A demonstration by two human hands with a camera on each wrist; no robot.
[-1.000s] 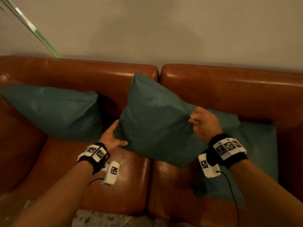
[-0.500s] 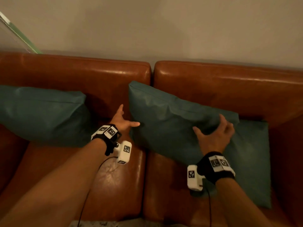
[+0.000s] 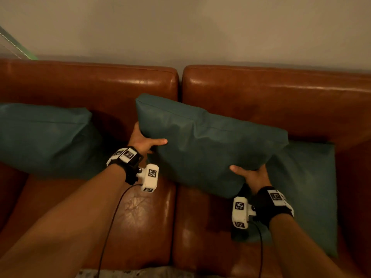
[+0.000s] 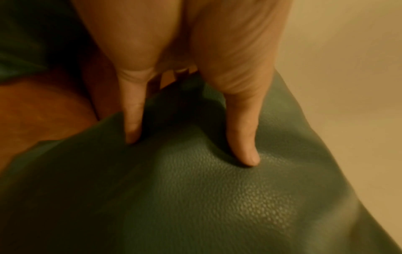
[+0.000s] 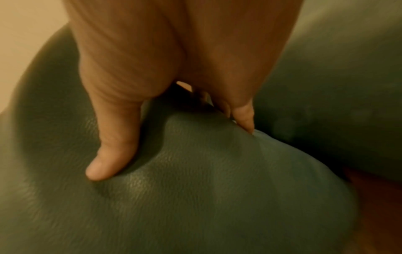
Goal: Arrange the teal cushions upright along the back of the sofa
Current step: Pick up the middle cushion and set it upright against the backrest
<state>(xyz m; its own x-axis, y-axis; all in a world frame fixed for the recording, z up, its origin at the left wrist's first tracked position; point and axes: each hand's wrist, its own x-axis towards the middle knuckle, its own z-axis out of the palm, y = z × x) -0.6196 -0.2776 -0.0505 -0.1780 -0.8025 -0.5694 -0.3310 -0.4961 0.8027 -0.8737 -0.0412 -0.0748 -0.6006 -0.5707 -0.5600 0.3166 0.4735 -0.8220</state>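
Middle teal square cushion [image 3: 204, 143], pebbled leather-like cover: held tilted, top edge against the brown leather sofa back [image 3: 261, 101], straddling the gap between the two back sections, its right lower corner overlapping the right cushion. Left teal cushion [image 3: 44, 137], same cover: propped against the sofa back, leaning. Right teal cushion [image 3: 313, 189], same cover: lying reclined on the seat, top edge against the back.

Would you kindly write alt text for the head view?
Both hands, left and right, grip a teal leather cushion against the brown leather sofa back. Two more teal cushions sit left and right.
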